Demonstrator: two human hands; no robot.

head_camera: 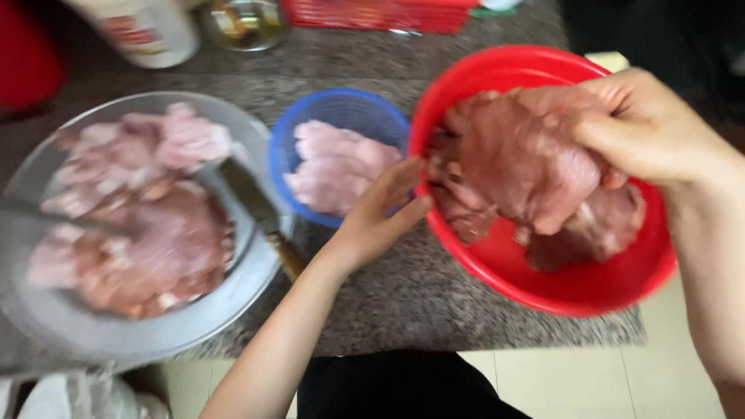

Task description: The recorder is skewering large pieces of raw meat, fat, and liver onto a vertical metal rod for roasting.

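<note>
— Soft daylight, fairly even; nothing here is dim, and the pale floor tiles (590, 380) below the right hand (644, 128) look nearly washed out.

— Sharp, though?

— No. Motion blur smears everything. The raw meat slab (520, 163) in that hand is soft-edged, and the steel bowl (155, 334) far left of the left hand (380, 213) is blurrier still.

— Shadows?

— Faint ones only, under the red bowl (574, 287) and the left wrist. A dull sheen on the steel rim.

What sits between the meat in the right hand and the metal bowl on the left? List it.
The right hand grips a meat slab over the red bowl. Toward the metal bowl lie the left hand, on the red rim, the blue basket of paler meat, and a knife.
</note>
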